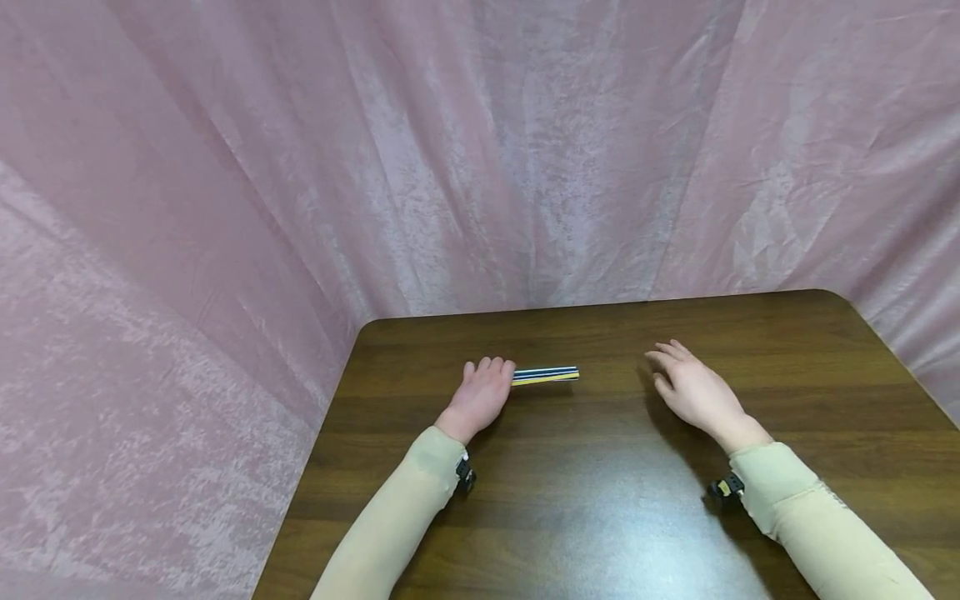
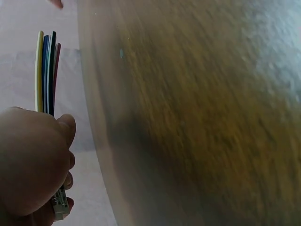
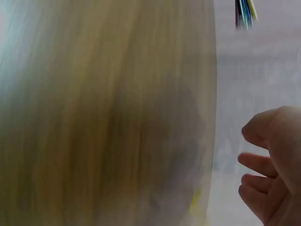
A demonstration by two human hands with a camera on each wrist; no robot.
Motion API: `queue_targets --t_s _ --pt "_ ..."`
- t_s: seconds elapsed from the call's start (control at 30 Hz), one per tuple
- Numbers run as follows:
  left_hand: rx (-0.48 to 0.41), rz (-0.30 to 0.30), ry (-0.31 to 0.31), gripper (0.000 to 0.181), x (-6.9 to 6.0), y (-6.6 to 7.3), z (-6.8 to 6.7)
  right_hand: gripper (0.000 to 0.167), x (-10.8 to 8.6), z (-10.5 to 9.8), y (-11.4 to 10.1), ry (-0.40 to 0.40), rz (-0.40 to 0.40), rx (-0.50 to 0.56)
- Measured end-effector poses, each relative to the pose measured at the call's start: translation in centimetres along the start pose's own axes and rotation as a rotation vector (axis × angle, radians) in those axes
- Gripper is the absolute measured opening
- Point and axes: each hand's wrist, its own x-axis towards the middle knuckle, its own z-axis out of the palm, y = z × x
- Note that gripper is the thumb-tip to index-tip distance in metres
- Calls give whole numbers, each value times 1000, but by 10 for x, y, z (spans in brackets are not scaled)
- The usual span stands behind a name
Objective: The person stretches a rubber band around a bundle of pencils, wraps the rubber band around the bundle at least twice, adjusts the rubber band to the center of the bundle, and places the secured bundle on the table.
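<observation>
My left hand [image 1: 482,396] holds a bundle of thin coloured sticks [image 1: 546,375] over the left part of the table. In the left wrist view the sticks [image 2: 47,70] show yellow, blue, white, black and dark red, and fan out slightly above the fist. Their lower ends [image 2: 60,209] stick out below the fingers, pale with small dark marks; the exact kind is unclear. My right hand [image 1: 701,396] hovers over the table to the right, empty, fingers loosely bent and spread. The right wrist view catches the stick tips [image 3: 245,14] at its top edge, apart from that hand.
The brown wooden table [image 1: 600,467] has rounded far corners, and light glares off its near middle. Pink velvety curtains [image 1: 525,167] hang behind it and along the left side. Each sleeve carries a small dark wrist camera [image 1: 466,473].
</observation>
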Motion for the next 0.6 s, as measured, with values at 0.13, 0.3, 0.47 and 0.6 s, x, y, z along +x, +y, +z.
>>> queue_targets --t_s 0.13,0.3,0.47,0.6 --pt "-11 -6 -16 17 -2 -2 1 27 -9 -20 30 39 24 6" --pt "-23 -2 -17 16 -1 -3 3 19 -17 -39 66 -6 48 2" --pt "-40 1 -5 15 0 0 4 18 -21 -46 86 -96 20 8" --pt "-34 2 6 14 1 2 3 19 -22 -45 91 -118 6 17"
